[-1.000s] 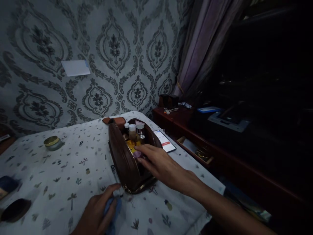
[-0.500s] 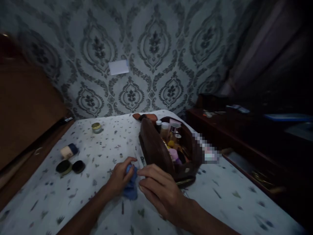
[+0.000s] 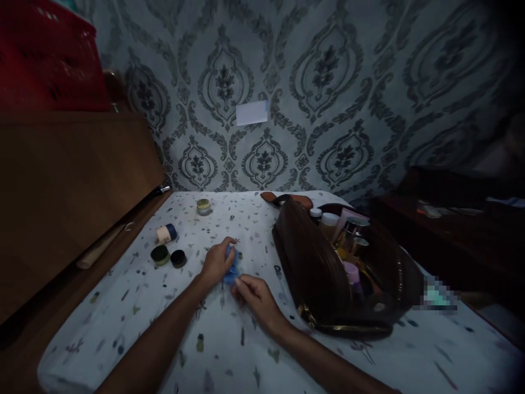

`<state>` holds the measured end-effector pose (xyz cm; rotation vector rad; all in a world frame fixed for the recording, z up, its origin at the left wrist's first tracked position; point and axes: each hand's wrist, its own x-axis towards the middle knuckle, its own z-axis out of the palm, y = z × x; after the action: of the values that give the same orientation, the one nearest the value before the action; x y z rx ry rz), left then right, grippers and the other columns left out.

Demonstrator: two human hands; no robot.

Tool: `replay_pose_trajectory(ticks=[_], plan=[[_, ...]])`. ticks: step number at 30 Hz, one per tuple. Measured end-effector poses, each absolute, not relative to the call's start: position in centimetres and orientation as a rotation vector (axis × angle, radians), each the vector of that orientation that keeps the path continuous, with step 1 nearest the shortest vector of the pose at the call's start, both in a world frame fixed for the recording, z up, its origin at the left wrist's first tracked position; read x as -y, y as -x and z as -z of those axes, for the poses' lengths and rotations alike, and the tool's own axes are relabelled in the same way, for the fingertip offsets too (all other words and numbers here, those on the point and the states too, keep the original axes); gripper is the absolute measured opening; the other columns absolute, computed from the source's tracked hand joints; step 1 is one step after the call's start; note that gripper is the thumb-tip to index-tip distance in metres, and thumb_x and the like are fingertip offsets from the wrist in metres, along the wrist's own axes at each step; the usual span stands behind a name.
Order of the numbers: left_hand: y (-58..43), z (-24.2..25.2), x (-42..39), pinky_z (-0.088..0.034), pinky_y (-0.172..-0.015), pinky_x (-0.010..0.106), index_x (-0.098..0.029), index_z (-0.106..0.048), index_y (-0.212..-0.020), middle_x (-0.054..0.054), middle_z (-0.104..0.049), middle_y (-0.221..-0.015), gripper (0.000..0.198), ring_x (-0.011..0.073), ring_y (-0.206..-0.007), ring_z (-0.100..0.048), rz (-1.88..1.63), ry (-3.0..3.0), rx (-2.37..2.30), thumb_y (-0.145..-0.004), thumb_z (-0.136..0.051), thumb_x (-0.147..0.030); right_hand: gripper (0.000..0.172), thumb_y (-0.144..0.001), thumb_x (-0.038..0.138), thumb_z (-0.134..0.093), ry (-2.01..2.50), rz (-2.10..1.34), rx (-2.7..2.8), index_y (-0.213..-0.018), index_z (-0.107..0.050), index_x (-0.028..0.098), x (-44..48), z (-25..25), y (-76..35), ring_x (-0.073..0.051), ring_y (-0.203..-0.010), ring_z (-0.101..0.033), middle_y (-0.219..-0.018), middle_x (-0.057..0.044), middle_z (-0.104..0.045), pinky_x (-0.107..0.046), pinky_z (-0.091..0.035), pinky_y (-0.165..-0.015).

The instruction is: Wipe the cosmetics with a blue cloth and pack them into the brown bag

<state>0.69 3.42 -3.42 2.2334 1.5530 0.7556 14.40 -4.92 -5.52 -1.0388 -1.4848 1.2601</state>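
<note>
Right hand (image 3: 259, 301) has crossed open sheet (image 3: 260, 254) from the bag (image 3: 307, 262), pinching the blue cloth (image 3: 232, 270) left hand (image 3: 216, 264) grips.

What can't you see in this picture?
All in the head view:
Brown bag: its inside bottom, hidden by its own side.
Blue crumpled item: what it is, partly covered by the left hand.
Right hand: fingertips too blurred to tell if they touch the blue crumpled item.
Red container: left part cut off by the edge.
</note>
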Motion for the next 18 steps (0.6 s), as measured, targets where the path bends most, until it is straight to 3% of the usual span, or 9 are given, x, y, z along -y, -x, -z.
replay_pose_trajectory(ticks=[5, 10, 15, 18], plan=[[-0.3, 2.2, -3.1, -0.041, -0.072, 0.024, -0.021, -0.061, -0.120, -0.002, -0.060, -0.067, 0.033, 0.0157, -0.070, -0.061, -0.622, -2.324, -1.699, -0.098, -0.038, -0.028, 0.059, -0.091, 0.070, -0.045, 1.028, -1.214, 1.610, -0.070, -0.057, 0.017, 5.6, 6.1, -14.7, -0.013, -0.058, -0.044, -0.061, 0.002, -0.047, -0.027, -0.036, -0.058], [2.7, -0.8, -3.9, -0.045, -0.081, 0.033, -0.016, -0.058, -0.124, 0.015, -0.072, -0.106, 0.035, 0.0253, -0.095, -0.067, -0.406, -2.357, -1.981, -0.098, -0.036, -0.026, 0.059, -0.090, 0.070, -0.046, 1.062, -1.230, 1.597, -0.069, -0.056, 0.016, 5.7, 6.0, -14.6, -0.012, -0.057, -0.043, -0.061, 0.001, -0.048, -0.026, -0.034, -0.056], [7.5, -2.7, -5.0, -0.049, -0.080, 0.042, -0.009, -0.062, -0.112, 0.025, -0.072, -0.105, 0.036, 0.0364, -0.102, -0.068, -0.053, -2.273, -2.195, -0.095, -0.034, -0.023, 0.059, -0.085, 0.073, -0.050, 1.074, -1.270, 1.554, -0.067, -0.056, 0.017, 5.4, 6.7, -14.5, -0.011, -0.056, -0.044, -0.060, 0.001, -0.049, -0.024, -0.035, -0.054], [8.9, -2.3, -5.3, -0.050, -0.079, 0.043, -0.013, -0.067, -0.101, 0.022, -0.074, -0.102, 0.032, 0.0372, -0.100, -0.070, 0.166, -2.286, -2.105, -0.093, -0.041, -0.029, 0.058, -0.084, 0.072, -0.051, 1.085, -1.286, 1.535, -0.067, -0.057, 0.017, 5.3, 7.1, -14.6, -0.011, -0.054, -0.045, -0.059, 0.002, -0.049, -0.024, -0.035, -0.052]])
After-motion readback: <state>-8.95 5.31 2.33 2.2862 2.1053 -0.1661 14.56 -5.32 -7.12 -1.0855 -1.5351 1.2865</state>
